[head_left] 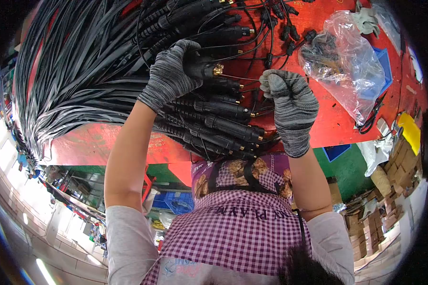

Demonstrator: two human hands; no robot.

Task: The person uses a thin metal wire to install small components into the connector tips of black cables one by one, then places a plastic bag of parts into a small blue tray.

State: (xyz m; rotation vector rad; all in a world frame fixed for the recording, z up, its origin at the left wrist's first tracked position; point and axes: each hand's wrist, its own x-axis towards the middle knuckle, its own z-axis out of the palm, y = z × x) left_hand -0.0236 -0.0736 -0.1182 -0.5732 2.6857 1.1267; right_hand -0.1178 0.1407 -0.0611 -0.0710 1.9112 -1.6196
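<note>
My left hand (170, 73), in a grey striped knit glove, is wrapped round a black cable connector (202, 70) with a brass end pointing right. The fingers of my right hand (292, 104), gloved alike, are pinched on a thin wire (242, 77) that runs left to the connector's brass end. Its far tip is hidden in the fingers. Around and below my left hand lie several similar black connectors (228, 124), brass tips facing right. Their long black cables (76, 90) fan out to the left.
A red table (335, 116) bears the work. Thin black leads with small plugs (287, 33) lie at the top. Right of them, a clear plastic bag (342, 61) of small parts partly covers a blue bin (383, 71). Another glove (364, 19) lies at the top right.
</note>
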